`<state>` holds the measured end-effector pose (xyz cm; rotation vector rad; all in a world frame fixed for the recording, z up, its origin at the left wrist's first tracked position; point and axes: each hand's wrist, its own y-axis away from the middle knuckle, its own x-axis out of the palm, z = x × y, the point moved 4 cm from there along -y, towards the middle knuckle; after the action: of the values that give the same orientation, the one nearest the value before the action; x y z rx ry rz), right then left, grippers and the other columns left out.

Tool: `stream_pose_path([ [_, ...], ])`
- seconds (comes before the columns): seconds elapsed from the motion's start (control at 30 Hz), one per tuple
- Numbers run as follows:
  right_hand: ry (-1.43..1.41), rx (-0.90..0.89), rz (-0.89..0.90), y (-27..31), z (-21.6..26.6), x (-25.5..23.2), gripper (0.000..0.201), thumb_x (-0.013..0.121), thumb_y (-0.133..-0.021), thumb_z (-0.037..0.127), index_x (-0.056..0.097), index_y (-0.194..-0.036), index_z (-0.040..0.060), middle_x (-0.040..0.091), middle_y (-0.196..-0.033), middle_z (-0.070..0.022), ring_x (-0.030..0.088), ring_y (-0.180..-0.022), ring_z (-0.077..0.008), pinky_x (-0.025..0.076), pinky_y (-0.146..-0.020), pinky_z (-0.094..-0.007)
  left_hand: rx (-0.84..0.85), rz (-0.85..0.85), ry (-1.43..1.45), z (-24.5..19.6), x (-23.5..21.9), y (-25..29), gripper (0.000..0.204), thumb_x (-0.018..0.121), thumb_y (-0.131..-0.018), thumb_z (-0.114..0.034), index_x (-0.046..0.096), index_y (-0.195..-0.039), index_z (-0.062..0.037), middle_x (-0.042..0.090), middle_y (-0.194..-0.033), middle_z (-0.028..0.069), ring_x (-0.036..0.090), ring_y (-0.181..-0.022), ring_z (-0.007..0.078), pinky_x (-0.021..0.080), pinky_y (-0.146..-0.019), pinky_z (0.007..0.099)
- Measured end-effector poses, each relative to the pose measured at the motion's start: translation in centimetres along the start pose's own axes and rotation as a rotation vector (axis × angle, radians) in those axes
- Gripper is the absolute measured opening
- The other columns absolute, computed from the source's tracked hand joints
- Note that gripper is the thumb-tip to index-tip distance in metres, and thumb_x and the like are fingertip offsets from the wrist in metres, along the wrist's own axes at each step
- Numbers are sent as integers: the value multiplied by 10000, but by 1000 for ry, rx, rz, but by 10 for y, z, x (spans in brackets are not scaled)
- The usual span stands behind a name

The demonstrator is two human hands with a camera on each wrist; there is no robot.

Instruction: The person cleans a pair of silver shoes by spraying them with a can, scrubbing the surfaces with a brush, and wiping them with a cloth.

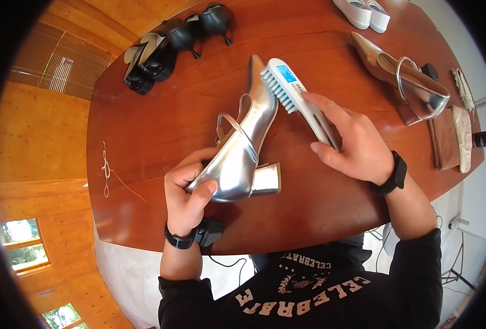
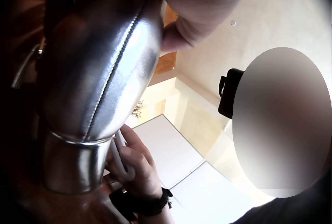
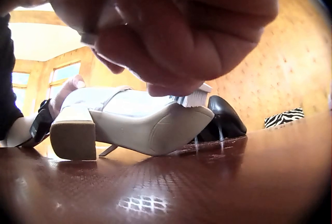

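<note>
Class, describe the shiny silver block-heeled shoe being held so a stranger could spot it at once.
Start at the glossy reddish-brown wooden table; at its near side, find the bare left hand. It grips the back end of the shiny silver block-heeled shoe, whose toe points across the table. Unlike the matching silver shoe lying at the right, this one is held.

The head camera looks steeply down from the near side across the glossy reddish-brown wooden bench (image 1: 320, 203), giving the widest view. The left wrist camera sits close to the heel end of the shiny silver block-heeled shoe (image 1: 229, 170), facing past it toward the right grip (image 1: 357, 143). The right wrist camera faces left, low over the bench. All three share the shoe.
</note>
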<state>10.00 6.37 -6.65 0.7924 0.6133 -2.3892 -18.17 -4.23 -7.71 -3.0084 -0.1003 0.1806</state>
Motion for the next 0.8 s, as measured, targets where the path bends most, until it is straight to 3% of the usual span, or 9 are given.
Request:
stream_pose_path([
  [0.37, -154, 75, -16, -9, -5, 0, 602, 695, -899, 179, 504, -1438, -9, 698, -1052, -260, 699, -908, -418, 546, -809, -443, -15, 4, -15, 0, -1, 0, 354, 733, -833, -199, 565, -701, 82, 722, -1188, 220, 617, -879, 150, 465, -736, 281],
  [0.6, -92, 90, -19, -52, -17, 0, 599, 655, -945, 261, 493, -1458, -1, 700, -1097, -271, 688, -967, -435, 532, -860, -458, -5, -2, -10, -1, 0, 0, 296, 719, -831, -150, 582, -722, 89, 724, -1183, 216, 618, -884, 146, 469, -738, 280],
  [0.7, -63, 18, -80, -57, -31, 10, 608, 662, -940, 274, 493, -1455, -1, 696, -1104, -277, 686, -972, -437, 535, -866, -463, -27, 17, -44, 3, -3, 2, 390, 760, -840, -285, 694, -833, 99, 719, -1198, 213, 658, -936, 180, 495, -816, 307],
  [0.8, -6, 76, 35, -35, 1, -3, 620, 689, -916, 258, 496, -1447, 1, 699, -1087, -273, 683, -970, -437, 539, -867, -457, -4, 24, -41, -3, 2, 1, 361, 760, -850, -257, 644, -771, 76, 721, -1189, 202, 632, -905, 149, 475, -780, 292],
])
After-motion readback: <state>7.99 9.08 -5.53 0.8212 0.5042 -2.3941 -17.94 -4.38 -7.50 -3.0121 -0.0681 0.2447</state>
